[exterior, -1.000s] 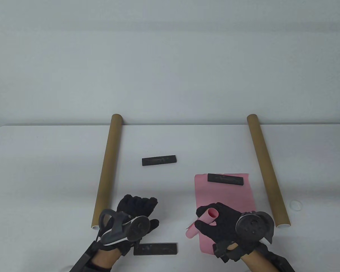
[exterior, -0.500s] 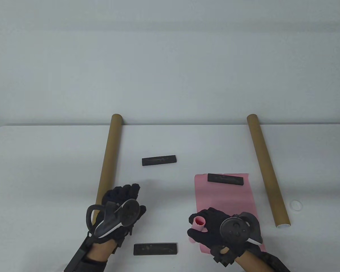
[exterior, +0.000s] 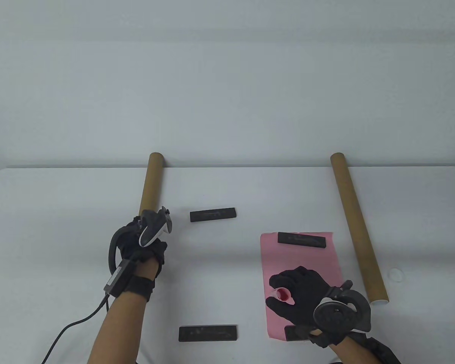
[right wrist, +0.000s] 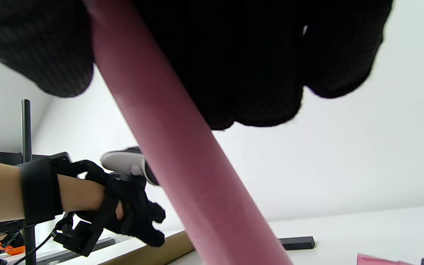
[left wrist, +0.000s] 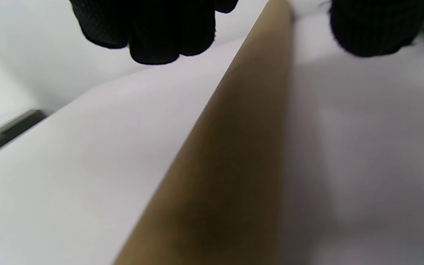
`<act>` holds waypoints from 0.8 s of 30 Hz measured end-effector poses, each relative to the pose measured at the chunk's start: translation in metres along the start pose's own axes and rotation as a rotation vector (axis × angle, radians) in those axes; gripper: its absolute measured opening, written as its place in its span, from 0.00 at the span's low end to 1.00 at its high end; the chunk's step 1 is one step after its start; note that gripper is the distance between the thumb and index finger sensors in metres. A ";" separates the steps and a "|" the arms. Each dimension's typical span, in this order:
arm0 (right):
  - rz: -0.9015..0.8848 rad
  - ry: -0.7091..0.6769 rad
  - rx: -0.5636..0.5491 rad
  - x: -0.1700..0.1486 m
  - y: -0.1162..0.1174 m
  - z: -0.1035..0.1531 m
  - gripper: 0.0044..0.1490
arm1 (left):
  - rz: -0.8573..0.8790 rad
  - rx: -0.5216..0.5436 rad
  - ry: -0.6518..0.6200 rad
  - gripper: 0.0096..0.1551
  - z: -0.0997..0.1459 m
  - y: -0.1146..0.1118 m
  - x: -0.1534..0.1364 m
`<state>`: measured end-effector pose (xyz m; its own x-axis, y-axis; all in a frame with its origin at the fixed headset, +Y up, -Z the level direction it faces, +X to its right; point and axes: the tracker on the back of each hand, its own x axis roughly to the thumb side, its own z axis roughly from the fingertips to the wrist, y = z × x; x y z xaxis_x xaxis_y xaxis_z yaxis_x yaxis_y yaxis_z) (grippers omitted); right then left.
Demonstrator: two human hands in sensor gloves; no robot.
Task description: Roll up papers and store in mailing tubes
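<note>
1. Table view: right hand point(exterior: 307, 295) grips a rolled pink paper point(exterior: 283, 294), seen almost end-on with its open end facing up. Probably held rolled so it stays tight for loading.
2. Table view: left hand point(exterior: 142, 242) is over the middle of the left mailing tube point(exterior: 151, 182). I can't tell here whether it touches; likely reaching to pick the tube up for the roll.
3. Table view: flat pink sheet point(exterior: 299, 265) lies under the right hand, with a black bar point(exterior: 302, 239) on its far edge, apparently a weight to stop curling. The right mailing tube point(exterior: 358, 227) lies just beside the sheet with its white-rimmed open end near the person, and a small white cap point(exterior: 395, 273) sits by it.
4. Table view: two more black bars lie on the table point(exterior: 41, 212), one mid-table point(exterior: 213, 214) and one near the front edge point(exterior: 207, 333), both clear of any paper.
5. Left wrist view: gloved fingers point(left wrist: 153, 33) and thumb hang apart above the brown tube point(left wrist: 234, 147), straddling it without clamping. Hand is wide and empty, lined up to close around it.
6. Right wrist view: fingers point(right wrist: 256, 66) wrap the pink roll point(right wrist: 182, 154), which runs down and away from the palm. The left hand point(right wrist: 123, 209) shows in the background above the tube point(right wrist: 153, 254).
</note>
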<state>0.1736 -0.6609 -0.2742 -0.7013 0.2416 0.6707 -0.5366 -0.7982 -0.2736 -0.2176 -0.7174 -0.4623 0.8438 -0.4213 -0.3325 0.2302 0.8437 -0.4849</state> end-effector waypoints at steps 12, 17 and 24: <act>0.038 -0.018 -0.022 -0.001 -0.005 0.002 0.38 | 0.211 -0.210 0.044 0.61 -0.032 -0.033 0.000; 0.040 -0.014 -0.025 -0.001 -0.006 0.002 0.38 | 0.338 -0.149 0.023 0.60 -0.028 -0.027 -0.022; 0.013 0.014 -0.035 -0.005 -0.006 0.002 0.38 | 0.352 0.198 -0.031 0.57 0.023 0.003 -0.059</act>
<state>0.1815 -0.6587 -0.2744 -0.7145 0.2392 0.6574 -0.5434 -0.7817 -0.3061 -0.2553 -0.6825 -0.4258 0.9013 -0.0879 -0.4242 0.0114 0.9837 -0.1795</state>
